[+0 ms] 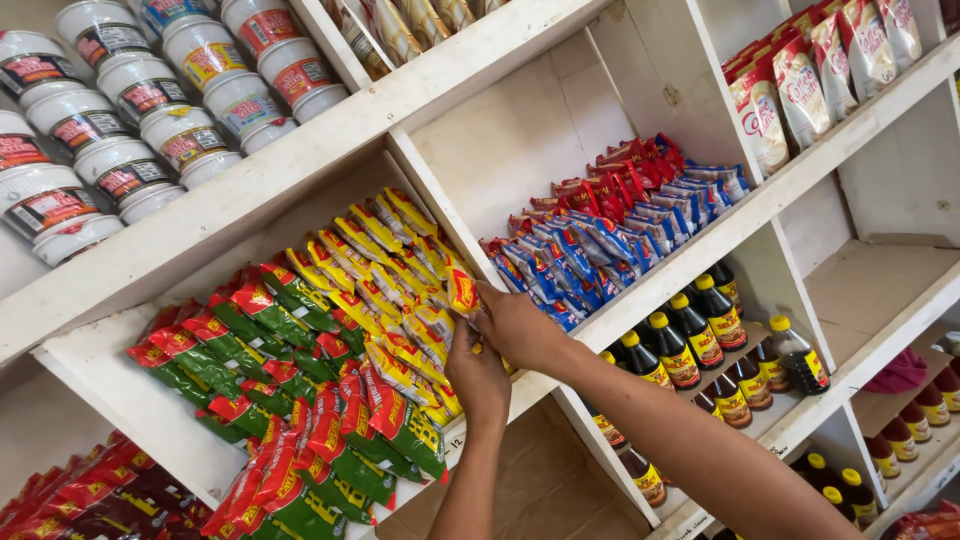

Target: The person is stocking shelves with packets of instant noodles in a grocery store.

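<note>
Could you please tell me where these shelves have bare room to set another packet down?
Bare shelf board lies right of the dark bottles. The yellow packets around both hands and the blue packets are crowded.

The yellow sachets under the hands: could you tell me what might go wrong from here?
1. The yellow sachets lie loosely heaped; the left hand and right hand pressing in could tip some off the shelf edge.
2. They could slide into the green-and-red packets alongside, mixing the rows.

Bright even daylight, soft shadows, tilted, sharp
</note>
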